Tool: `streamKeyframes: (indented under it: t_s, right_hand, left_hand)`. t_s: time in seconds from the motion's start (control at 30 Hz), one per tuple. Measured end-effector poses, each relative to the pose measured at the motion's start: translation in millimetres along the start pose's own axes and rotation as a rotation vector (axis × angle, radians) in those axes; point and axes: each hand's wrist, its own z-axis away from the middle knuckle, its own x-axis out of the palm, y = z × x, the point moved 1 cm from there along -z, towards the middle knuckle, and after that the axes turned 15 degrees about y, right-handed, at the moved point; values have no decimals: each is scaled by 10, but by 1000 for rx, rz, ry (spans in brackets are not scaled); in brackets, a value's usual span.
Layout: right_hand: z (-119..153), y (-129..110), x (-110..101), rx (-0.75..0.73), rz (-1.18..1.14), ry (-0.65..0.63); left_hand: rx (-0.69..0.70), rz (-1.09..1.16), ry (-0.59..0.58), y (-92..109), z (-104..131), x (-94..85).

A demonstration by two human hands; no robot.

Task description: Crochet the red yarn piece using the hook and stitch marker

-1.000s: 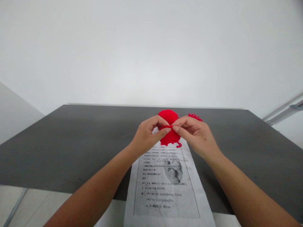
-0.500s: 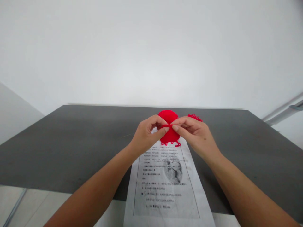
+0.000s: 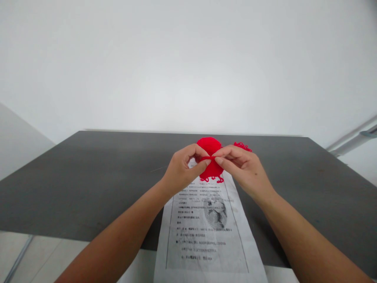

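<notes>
1. The paper (image 3: 206,269) stretched across the table's (image 3: 88,188) near edge; its print was too blurred to read, beside a dark oval picture (image 3: 216,213).
2. Above the paper's far end, the left hand (image 3: 185,164) and right hand (image 3: 244,165) pinched the red knitting (image 3: 212,171), each thumb and forefinger closed on it.
3. Beyond the paper showed a round red bundle (image 3: 209,144), and farther right, red loops (image 3: 242,146).

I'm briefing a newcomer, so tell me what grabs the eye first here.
The bright red yarn, pinched by the fingertips of the left hand and right hand near mid-view. Below it, the printed sheet runs past the near edge of the dark table. More red loops show just beyond the right hand.
</notes>
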Motion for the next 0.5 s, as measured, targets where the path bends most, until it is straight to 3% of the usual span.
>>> streamKeyframes:
  t_s: [0.5]
  right_hand:
    - [-3,20,6,-57,59,17]
  left_hand:
    - [-34,28,-23,-14,-4,3]
